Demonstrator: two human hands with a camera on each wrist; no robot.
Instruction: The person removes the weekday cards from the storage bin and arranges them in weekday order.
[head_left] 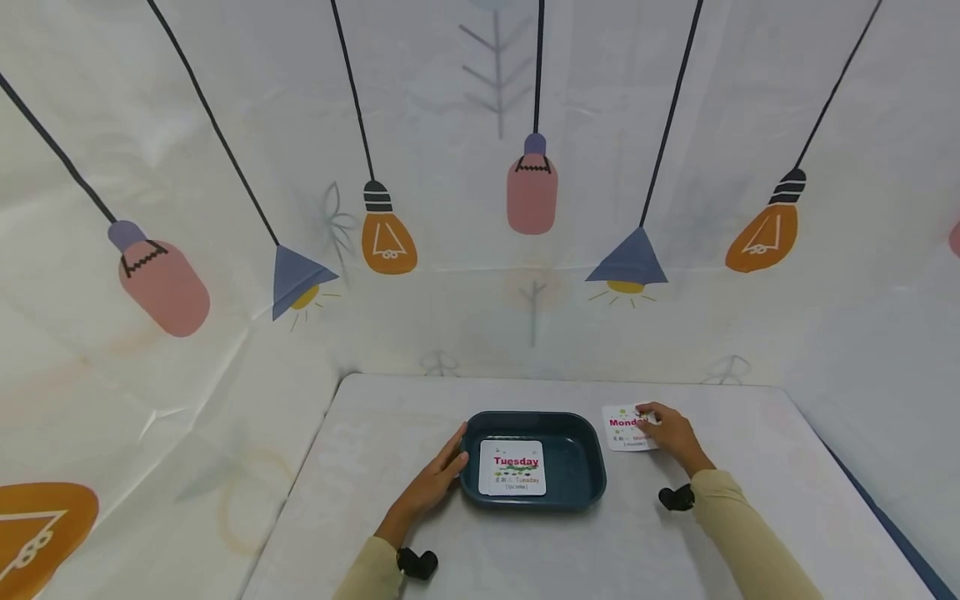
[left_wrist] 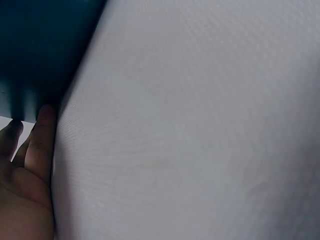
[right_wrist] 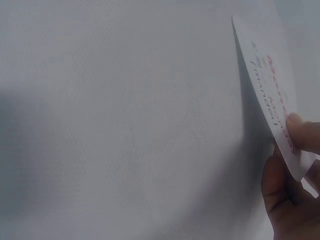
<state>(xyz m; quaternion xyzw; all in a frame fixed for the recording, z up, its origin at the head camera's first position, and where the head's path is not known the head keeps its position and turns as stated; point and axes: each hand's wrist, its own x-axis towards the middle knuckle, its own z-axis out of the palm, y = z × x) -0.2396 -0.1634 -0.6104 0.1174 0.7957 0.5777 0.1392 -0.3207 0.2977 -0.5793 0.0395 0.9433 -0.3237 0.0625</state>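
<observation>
A dark teal tray (head_left: 573, 492) lies on the white table, with a white card marked "Tuesday" (head_left: 513, 468) flat in its left part. My left hand (head_left: 433, 483) rests against the tray's left side, its fingers along the outer wall; the left wrist view has the fingers (left_wrist: 42, 142) touching the teal wall low by the table. To the right of the tray, my right hand (head_left: 671, 435) pinches the "Monday" card (head_left: 621, 427) by its right edge. In the right wrist view that card (right_wrist: 267, 90) tilts off the tabletop, thumb on its printed face and fingers behind.
The table (head_left: 405, 417) is covered in white and meets a pale wall sheet (head_left: 450, 325) printed with hanging lamps. A black heart-shaped piece sits at each wrist, one by the left sleeve (head_left: 417, 564) and one by the right sleeve (head_left: 750, 533).
</observation>
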